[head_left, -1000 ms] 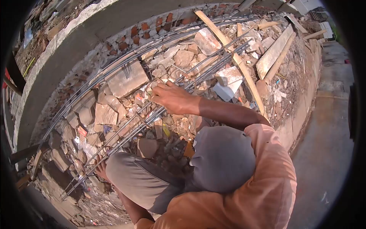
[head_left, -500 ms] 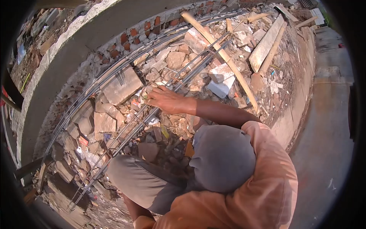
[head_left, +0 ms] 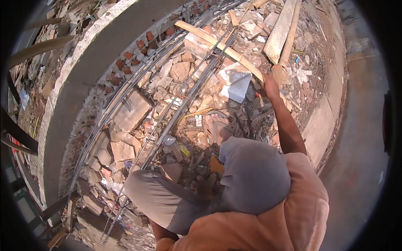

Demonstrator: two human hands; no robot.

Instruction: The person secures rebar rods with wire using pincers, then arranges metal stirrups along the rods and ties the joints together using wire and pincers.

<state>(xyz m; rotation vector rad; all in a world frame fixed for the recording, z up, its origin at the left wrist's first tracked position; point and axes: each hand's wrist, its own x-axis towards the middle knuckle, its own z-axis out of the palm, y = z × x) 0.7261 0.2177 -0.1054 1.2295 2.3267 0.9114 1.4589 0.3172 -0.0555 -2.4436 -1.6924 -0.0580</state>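
Note:
My right hand (head_left: 271,85) is closed around a long, pale wooden strip (head_left: 217,44), near the strip's lower right end. The strip lies slantwise across the rubble and over the upper end of a bundle of steel rebar (head_left: 184,100). Just left of the hand is a white broken slab (head_left: 236,85). Beyond it, a wide wooden board (head_left: 280,33) rests beside a narrower wooden piece. Of my left arm only a part (head_left: 161,231) shows beside my bent knee; the left hand is hidden.
Broken bricks and concrete chunks (head_left: 132,111) cover the ground around my sandalled foot (head_left: 217,125). A curved concrete wall (head_left: 83,79) with exposed bricks borders the left, with more long bars along it. A concrete strip (head_left: 356,125) runs down the right.
My right hand has left the rubble beside the rebar and moved right onto the wooden strip. The view has shifted and turned slightly; my foot now shows.

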